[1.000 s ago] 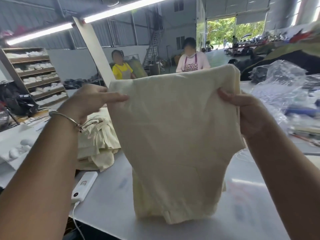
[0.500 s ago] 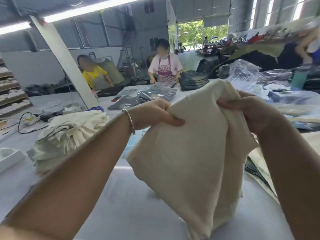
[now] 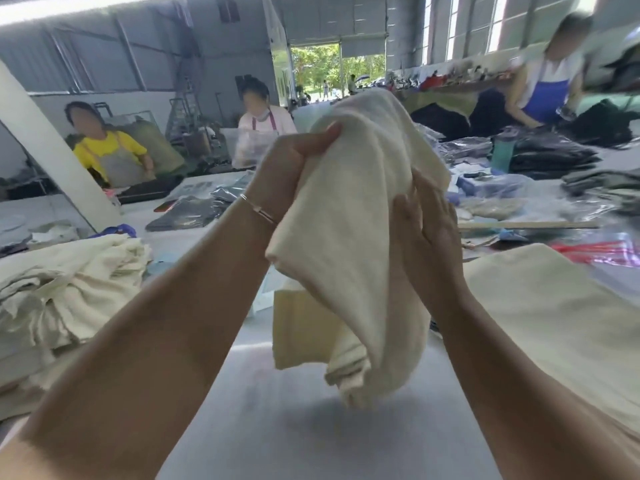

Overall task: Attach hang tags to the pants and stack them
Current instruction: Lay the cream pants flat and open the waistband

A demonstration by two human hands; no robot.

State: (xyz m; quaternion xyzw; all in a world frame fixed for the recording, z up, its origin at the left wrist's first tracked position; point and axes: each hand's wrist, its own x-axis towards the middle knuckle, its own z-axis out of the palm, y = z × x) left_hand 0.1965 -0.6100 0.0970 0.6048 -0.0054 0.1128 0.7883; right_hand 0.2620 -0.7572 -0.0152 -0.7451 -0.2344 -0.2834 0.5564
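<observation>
I hold a cream pair of pants (image 3: 349, 244) bunched up in the air above the white table (image 3: 277, 420). My left hand (image 3: 294, 168), with a thin bracelet on the wrist, grips its upper left edge. My right hand (image 3: 429, 220) clasps the cloth from the right side, fingers pressed against it. The lower end of the pants hangs folded just over the table. A loose heap of cream pants (image 3: 65, 282) lies at the left. A flat stack of cream pants (image 3: 554, 313) lies at the right. No hang tag shows.
Dark garments in plastic bags (image 3: 194, 209) lie across the far table. Three people work behind it, one in yellow (image 3: 107, 150). A white slanted post (image 3: 45, 147) stands at the left. Red plastic (image 3: 602, 251) and a wooden stick (image 3: 526, 225) sit at the right.
My hands have come close together, gathering the spread pants into a bundle. My view has swung to the right, so the flat stack at the right now shows.
</observation>
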